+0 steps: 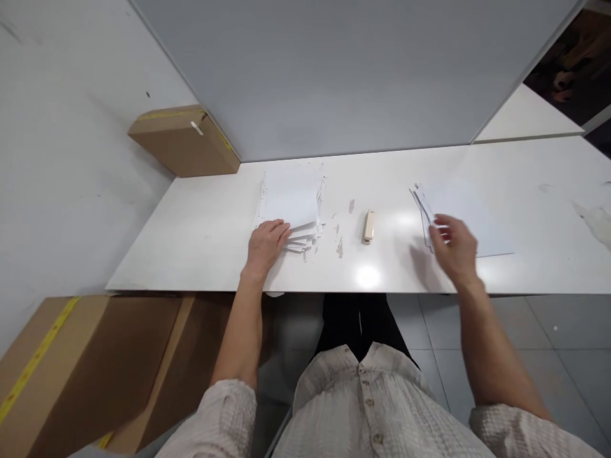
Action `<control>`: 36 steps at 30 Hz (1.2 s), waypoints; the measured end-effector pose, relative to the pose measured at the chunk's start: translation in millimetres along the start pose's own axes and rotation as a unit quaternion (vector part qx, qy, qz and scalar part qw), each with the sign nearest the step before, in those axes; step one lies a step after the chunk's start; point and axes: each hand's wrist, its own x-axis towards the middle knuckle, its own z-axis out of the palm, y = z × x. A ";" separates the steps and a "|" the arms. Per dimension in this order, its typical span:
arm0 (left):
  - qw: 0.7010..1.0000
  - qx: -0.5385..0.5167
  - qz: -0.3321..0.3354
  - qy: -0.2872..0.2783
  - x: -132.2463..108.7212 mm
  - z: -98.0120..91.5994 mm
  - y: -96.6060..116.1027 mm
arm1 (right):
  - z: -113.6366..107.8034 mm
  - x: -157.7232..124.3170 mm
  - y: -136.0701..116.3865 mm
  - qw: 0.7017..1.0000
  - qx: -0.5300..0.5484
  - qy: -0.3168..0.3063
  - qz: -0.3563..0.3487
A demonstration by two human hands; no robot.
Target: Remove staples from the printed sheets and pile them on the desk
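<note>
left of the stapler [369, 227], my curled left hand [268, 243] touches stacked papers [292, 193]. right of it, my half-curled right hand [452, 248] meets sheets [484, 219]; both grips unclear.

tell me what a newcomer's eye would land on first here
Probably the two hands at work: the left hand on the near edge of an uneven paper stack, the right hand at the sheets on the right. Between them, a small beige stapler-like object stands out on the white table. A cardboard box sits at the far left corner.
</note>
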 end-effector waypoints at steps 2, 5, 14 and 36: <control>1.000 -0.007 -0.012 0.013 1.0 -2.1 2.7 | 22.1 -28.3 -28.9 0.996 0.064 -0.055 -0.019; 0.991 -0.059 -0.096 0.073 1.3 -3.2 8.8 | 54.5 -60.1 -57.0 0.980 0.146 -0.128 -0.045; 0.951 -0.196 -0.163 0.174 -15.8 -13.1 31.7 | 82.0 -75.8 -104.5 0.888 0.360 -0.269 0.096; 0.994 0.071 0.081 -0.014 0.1 -4.4 8.3 | 48.0 -109.4 -77.2 0.724 0.457 -0.382 0.347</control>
